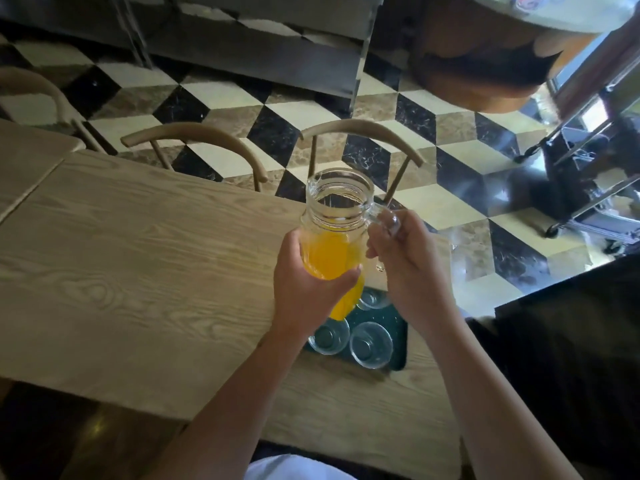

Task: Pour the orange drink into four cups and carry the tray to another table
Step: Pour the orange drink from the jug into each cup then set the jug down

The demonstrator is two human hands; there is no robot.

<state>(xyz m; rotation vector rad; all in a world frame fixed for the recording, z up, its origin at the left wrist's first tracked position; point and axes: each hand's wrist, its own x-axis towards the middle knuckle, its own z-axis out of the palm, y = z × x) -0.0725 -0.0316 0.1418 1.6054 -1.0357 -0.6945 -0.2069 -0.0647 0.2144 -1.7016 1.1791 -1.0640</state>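
Observation:
A clear glass jug [337,223] holding orange drink [329,258] is lifted above a dark green tray [398,323] on the wooden table [138,258]. My left hand [304,289] wraps around the jug's body. My right hand [405,258] grips the jug's glass handle. The jug stands roughly upright with its mouth open to the camera. On the tray stand empty clear cups: one [329,336] at front left, one [370,344] at front right, one [374,299] behind. The jug and my left hand hide the tray's far left part.
Two wooden chairs [363,140] [194,143] stand at the table's far side, with a third [38,95] at the far left. Beyond lies a checkered tile floor. A metal wheeled cart [588,168] stands to the right. A dark surface [571,341] lies at right.

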